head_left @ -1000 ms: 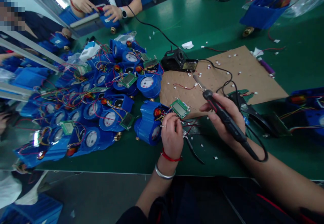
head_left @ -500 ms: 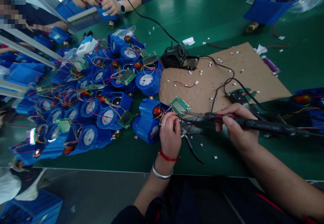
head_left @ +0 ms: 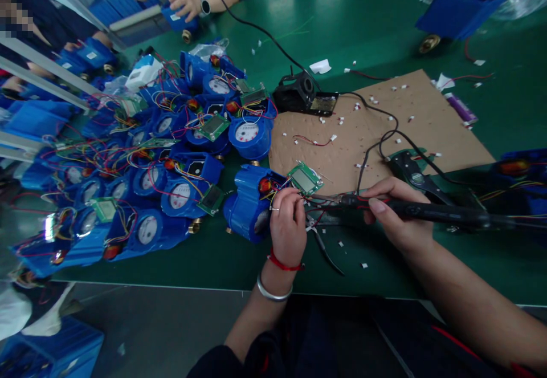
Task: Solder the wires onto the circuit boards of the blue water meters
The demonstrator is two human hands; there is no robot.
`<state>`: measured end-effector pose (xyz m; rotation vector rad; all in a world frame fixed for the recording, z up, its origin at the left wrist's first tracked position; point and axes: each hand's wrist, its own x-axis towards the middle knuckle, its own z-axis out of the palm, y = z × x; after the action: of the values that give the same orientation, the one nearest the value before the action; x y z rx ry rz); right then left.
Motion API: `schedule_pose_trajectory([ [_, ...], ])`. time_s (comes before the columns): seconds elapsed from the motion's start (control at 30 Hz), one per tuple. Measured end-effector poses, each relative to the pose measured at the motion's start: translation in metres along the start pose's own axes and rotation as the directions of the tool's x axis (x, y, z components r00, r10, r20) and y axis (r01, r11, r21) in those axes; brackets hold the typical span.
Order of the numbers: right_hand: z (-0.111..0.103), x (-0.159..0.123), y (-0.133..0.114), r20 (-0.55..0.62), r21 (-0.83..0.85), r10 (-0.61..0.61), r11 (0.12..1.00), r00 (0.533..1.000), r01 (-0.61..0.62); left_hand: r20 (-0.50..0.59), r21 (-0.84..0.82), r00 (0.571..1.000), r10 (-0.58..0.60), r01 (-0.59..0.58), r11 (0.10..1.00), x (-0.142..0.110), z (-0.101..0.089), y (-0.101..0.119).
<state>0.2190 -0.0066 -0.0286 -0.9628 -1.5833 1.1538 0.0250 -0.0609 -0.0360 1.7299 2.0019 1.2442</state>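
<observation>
My right hand [head_left: 399, 212] is closed round the black handle of a soldering iron [head_left: 444, 212]. The iron points left, its thin tip close to the fingers of my left hand [head_left: 287, 218]. Those fingers are pinched on thin wires [head_left: 314, 201] just below a green circuit board with a display [head_left: 305, 179]; the exact grip is partly hidden. Directly left of this hand lies a blue water meter [head_left: 245, 198], with wires running from it towards the board. Beneath the hands, pliers [head_left: 325, 247] rest on the green table, their upper part partly covered.
Several wired blue meters [head_left: 179, 195] crowd the left side. A soldering iron stand [head_left: 297, 93] sits behind the cardboard sheet [head_left: 410, 98], where small white connectors are scattered. A black tool [head_left: 412, 173] lies at the right. Across the table, a co-worker's hands [head_left: 183, 4] hold a blue meter.
The soldering iron's tip has dropped slightly, from over the board's lower edge to the wires below it. My left hand has stayed nearly in place.
</observation>
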Motion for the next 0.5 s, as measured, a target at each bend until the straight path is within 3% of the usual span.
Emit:
schedule_pose_trajectory([
  [0.5,-0.0009,0.0004,-0.0002,-0.014,0.0,0.01,1.0,1.0,-0.01,-0.001,0.0,1.0,0.003,-0.003,1.0,-0.0001,0.0008,-0.0006],
])
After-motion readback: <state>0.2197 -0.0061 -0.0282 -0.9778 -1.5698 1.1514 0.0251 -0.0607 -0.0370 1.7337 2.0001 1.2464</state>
